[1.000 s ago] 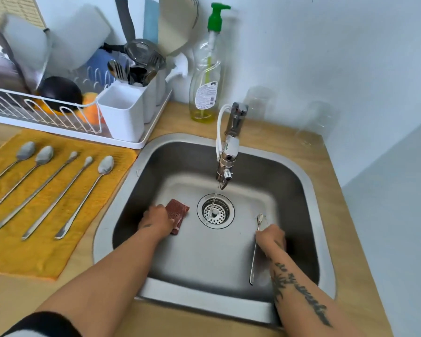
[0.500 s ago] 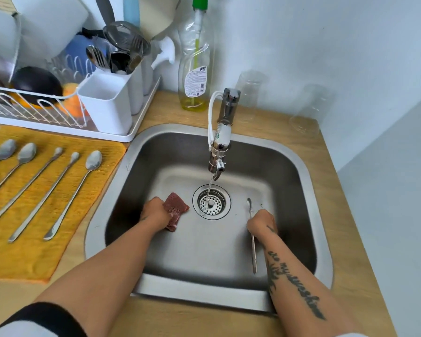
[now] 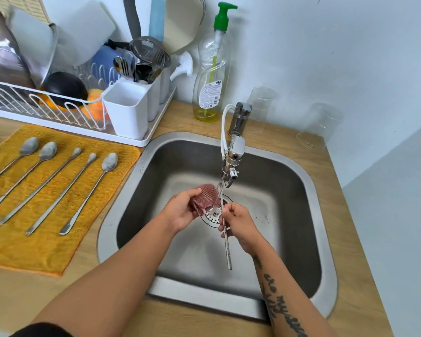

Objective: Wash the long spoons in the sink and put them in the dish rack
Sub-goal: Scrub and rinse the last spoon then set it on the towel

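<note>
1. The right hand (image 3: 238,224) is pinching a long spoon (image 3: 227,251) partway along its handle. The bowl is pointing away, up under the faucet (image 3: 233,154).
2. Just left of it, the left hand (image 3: 180,212) is gripping a red mesh scourer (image 3: 206,197) and pressing it against the spoon's bowl end.
3. Both hands are working above the drain strainer (image 3: 213,215) in the sink (image 3: 289,215).
4. The scrub is probably going best if the right hand is holding firm while the scourer is wrapping the bowl and sliding down the wet, slippery handle.
5. Far to the left, five more long spoons (image 3: 46,180) are waiting on a yellow cloth (image 3: 34,246) on the counter (image 3: 345,239).
6. Beyond them the dish rack (image 3: 46,110) is offering its white cutlery holder (image 3: 127,110).
</note>
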